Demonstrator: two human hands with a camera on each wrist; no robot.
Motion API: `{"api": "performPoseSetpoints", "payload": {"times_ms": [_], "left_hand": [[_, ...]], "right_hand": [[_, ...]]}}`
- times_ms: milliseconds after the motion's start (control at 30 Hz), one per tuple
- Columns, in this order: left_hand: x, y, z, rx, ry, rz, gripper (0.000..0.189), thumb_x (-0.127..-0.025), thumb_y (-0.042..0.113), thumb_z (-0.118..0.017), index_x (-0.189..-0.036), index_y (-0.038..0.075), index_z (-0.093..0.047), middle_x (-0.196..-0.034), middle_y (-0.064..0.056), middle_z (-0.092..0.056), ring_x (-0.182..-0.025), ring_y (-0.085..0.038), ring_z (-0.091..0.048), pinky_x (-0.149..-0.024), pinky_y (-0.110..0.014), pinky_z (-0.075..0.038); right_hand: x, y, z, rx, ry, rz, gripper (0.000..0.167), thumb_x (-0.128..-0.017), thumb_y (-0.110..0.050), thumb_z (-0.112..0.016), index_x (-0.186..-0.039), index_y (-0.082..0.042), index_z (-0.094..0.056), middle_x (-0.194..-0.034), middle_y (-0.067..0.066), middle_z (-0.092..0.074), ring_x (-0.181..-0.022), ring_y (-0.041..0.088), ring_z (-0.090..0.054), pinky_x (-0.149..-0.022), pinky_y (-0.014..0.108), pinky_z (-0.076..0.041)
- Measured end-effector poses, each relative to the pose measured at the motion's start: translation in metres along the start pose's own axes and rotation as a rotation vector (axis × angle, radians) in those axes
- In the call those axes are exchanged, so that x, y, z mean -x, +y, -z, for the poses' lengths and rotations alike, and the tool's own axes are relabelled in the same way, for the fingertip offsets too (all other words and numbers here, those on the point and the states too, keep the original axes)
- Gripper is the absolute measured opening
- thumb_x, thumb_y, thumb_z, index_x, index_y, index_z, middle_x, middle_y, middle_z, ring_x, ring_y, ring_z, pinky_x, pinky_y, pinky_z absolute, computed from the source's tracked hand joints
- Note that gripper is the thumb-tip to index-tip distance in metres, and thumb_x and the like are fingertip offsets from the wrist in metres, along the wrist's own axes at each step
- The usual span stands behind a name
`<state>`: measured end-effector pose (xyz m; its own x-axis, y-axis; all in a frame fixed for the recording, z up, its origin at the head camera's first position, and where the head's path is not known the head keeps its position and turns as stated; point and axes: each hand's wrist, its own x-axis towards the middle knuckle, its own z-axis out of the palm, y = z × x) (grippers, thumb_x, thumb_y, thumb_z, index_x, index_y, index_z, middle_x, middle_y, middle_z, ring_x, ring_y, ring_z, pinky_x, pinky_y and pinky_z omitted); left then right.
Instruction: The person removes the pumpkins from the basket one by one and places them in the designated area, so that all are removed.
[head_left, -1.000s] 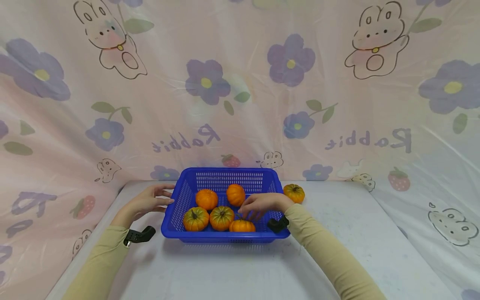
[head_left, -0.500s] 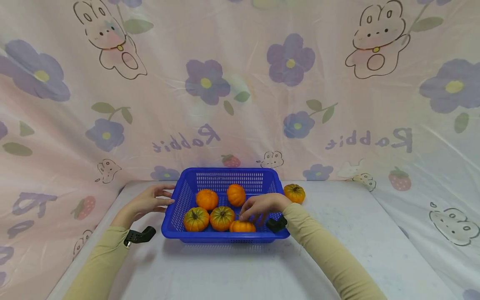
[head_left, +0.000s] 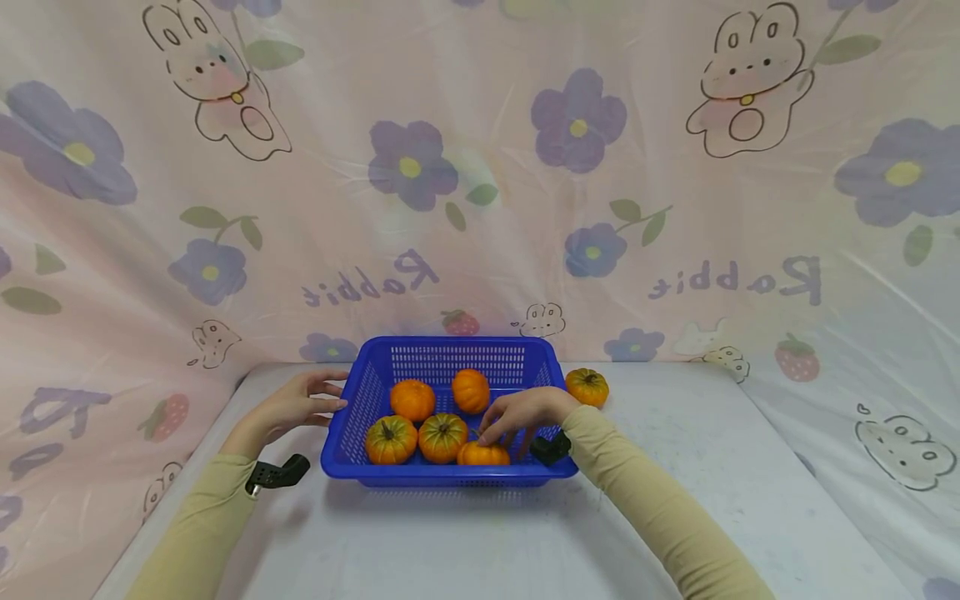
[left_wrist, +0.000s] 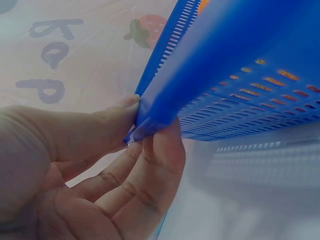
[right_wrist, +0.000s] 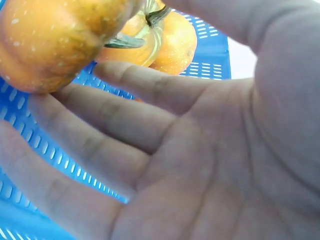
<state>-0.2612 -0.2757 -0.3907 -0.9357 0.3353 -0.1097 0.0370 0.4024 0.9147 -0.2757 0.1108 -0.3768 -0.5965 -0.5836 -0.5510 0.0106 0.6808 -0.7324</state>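
Observation:
A blue plastic basket (head_left: 450, 472) with slotted walls stands on the table, holding several small orange pumpkins. My left hand (head_left: 296, 402) pinches its left rim between thumb and fingers; the left wrist view shows the grip on the blue rim (left_wrist: 165, 90) closely. Inside the front right of the basket, my right hand (head_left: 528, 410) holds an orange pumpkin (head_left: 483, 456), thumb on top and fingertips against its side. Seen by the right wrist camera, that pumpkin (right_wrist: 50, 40) touches the fingertips, while the palm stays off it. Left of it sits a green-streaked pumpkin (head_left: 442, 439).
Another green-and-orange pumpkin (head_left: 587, 387) lies on the white table (head_left: 712, 467), outside the basket's right wall. A pumpkin (head_left: 471, 391) and a second orange one (head_left: 412, 401) sit farther back in the basket. A patterned curtain (head_left: 480, 208) hangs behind the table.
My right hand has shifted slightly down onto the front right pumpkin, its thumb now over the top. The left hand and basket hold their place.

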Motion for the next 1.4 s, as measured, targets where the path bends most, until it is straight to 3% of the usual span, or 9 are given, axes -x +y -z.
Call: {"api": "performPoseSetpoints", "payload": {"times_ms": [833,1233,1400], "left_hand": [[-0.0022,0.0034,-0.0002,0.016,-0.005,0.0,0.066,-0.092,0.015,-0.065,-0.144,-0.006,-0.03,-0.123,-0.028,-0.051,-0.093,-0.029,-0.064,-0.081,-0.043,-0.055],[-0.0005,0.0031,-0.001,0.021,-0.001,0.001,0.067,-0.092,0.016,-0.066,-0.144,-0.005,-0.03,-0.124,-0.028,-0.05,-0.095,-0.03,-0.063,-0.082,-0.043,-0.054],[0.0019,0.0024,-0.0009,0.009,0.002,0.006,0.066,-0.092,0.015,-0.065,-0.145,-0.005,-0.03,-0.125,-0.028,-0.05,-0.096,-0.029,-0.063,-0.082,-0.043,-0.054]], "right_hand": [[-0.0045,-0.0022,0.0044,0.029,-0.07,-0.027,0.054,-0.086,-0.024,-0.074,-0.128,0.004,-0.054,-0.114,0.01,-0.06,-0.094,0.028,-0.063,-0.081,0.051,-0.053],[-0.0051,-0.004,0.003,0.057,-0.058,-0.038,0.046,-0.083,-0.027,-0.076,-0.119,-0.005,-0.056,-0.11,0.01,-0.058,-0.093,0.027,-0.063,-0.078,0.045,-0.055],[-0.0049,-0.0051,0.0011,0.068,-0.05,-0.03,0.054,-0.081,-0.027,-0.079,-0.125,-0.009,-0.053,-0.114,0.008,-0.057,-0.094,0.025,-0.062,-0.082,0.046,-0.054]]}}
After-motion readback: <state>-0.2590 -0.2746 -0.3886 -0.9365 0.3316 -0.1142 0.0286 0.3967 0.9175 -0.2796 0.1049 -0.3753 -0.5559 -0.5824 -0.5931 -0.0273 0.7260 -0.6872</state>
